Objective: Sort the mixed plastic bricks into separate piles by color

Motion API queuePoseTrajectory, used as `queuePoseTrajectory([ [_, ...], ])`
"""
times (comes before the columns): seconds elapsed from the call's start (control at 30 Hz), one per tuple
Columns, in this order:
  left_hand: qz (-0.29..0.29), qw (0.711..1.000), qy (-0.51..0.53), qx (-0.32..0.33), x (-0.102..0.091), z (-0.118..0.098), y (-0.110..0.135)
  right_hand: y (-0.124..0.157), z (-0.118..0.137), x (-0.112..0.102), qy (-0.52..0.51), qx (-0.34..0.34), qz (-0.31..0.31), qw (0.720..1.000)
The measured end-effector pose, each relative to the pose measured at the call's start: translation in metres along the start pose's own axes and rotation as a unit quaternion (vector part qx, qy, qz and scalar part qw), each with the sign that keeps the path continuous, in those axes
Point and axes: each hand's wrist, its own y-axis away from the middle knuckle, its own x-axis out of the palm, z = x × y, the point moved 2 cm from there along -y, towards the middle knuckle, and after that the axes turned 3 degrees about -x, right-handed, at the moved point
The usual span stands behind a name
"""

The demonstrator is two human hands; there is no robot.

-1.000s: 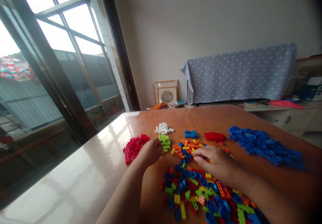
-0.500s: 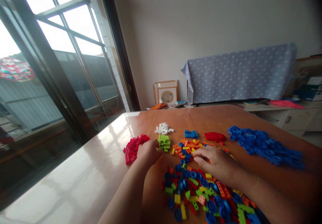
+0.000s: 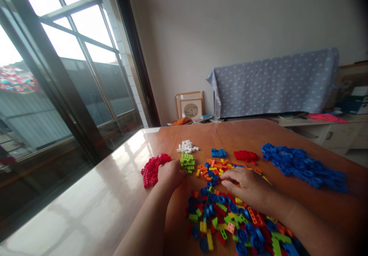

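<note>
The step in hand appears to be handling plastic pieces by colour, with both hands low over the table point(image 3: 176, 219). The left hand point(image 3: 170, 174) bends in between the pinkish-red pile point(image 3: 153, 169), close on its left, and the lime-green bricks point(image 3: 188, 163), just beyond it to the right; its fingertips are hidden, so I cannot tell whether they are together, apart or clamped on a piece. The right hand point(image 3: 247, 183) has thumb and forefinger slightly apart, with nothing visible between them (contact with pieces below is unclear). Just ahead and to the left of those fingertips lies the orange-and-yellow cluster point(image 3: 215, 164), while the mixed heap point(image 3: 231, 227) spreads below that hand, nearer the body. Beyond the right hand sit the small blue blocks point(image 3: 219, 153) and red blocks point(image 3: 245, 156); the large blue pile point(image 3: 301, 166) is well to its right. As I judge it, the next move calls for a light fingertip pinch on one small piece without disturbing the neighbouring groups.
</note>
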Motion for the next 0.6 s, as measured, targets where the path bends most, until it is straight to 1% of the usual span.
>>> queuePoseTrajectory([
  [0.17,-0.002,1.0,0.0,0.013,-0.001,0.002,0.002,0.0,-0.007,0.005,-0.001,0.003,-0.006,1.0],
  [0.33,0.041,0.998,0.037,0.024,0.005,0.006,0.0,-0.001,-0.016,0.012,0.0,0.004,-0.01,1.0],
  [0.47,0.076,0.996,0.049,0.009,0.012,0.01,-0.005,-0.001,-0.015,0.011,-0.005,-0.001,-0.009,1.0],
  [0.6,0.066,0.996,0.051,-0.011,0.014,0.016,-0.008,-0.001,-0.013,0.009,-0.007,0.002,-0.011,1.0],
])
